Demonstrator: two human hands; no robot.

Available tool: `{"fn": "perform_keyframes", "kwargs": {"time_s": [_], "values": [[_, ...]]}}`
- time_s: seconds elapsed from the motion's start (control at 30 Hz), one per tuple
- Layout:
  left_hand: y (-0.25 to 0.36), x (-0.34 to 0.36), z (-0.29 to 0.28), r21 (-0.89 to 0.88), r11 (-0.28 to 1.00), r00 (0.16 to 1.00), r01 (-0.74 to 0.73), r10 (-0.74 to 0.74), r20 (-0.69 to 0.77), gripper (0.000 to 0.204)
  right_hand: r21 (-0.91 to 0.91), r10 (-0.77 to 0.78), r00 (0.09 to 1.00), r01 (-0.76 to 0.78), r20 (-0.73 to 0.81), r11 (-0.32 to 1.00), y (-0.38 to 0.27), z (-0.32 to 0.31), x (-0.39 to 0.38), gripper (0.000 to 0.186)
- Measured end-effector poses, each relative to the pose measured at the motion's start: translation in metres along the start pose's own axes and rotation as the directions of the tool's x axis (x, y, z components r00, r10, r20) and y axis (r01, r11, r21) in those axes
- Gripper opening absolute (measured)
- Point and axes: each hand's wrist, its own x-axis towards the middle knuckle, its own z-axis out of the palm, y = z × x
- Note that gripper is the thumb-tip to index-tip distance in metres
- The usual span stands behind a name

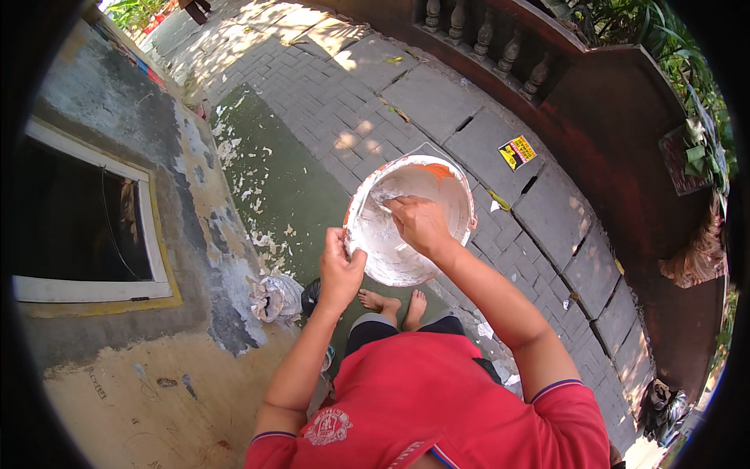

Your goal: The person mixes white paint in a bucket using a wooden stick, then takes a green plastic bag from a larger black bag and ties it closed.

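A round bucket (445, 184), orange outside and coated white inside, is held up in front of me at chest height. My left hand (340, 266) grips its near-left rim. My right hand (418, 223) reaches inside the bucket, fingers closed around a thin tool whose end touches the white paste (383, 234) on the inner wall; the tool itself is mostly hidden. Below the bucket I see my bare feet (394, 305) on the green-painted floor strip.
A scraped, peeling wall with a white-framed window (86, 227) stands at my left. Paint flakes (250, 195) litter the green strip. A crumpled sack (273, 297) lies near my feet. Paving stones and a dark red balustrade (500, 47) run along the right.
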Motion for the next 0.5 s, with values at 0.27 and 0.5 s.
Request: {"fn": "perform_keyframes", "kwargs": {"time_s": [0.27, 0.5], "values": [[-0.018, 0.012, -0.077, -0.244, 0.962, 0.943, 0.123, -0.19, -0.274, 0.026, 0.029, -0.264, 0.859, 0.28, 0.438, 0.96, -0.035, 0.033, 0.064, 0.013], [-0.005, 0.009, -0.128, -0.231, 0.973, 0.878, -0.008, -0.104, -0.467, 0.025, -0.085, -0.348, 0.868, 0.401, 0.355, 0.912, -0.091, 0.061, 0.149, 0.016]]}}
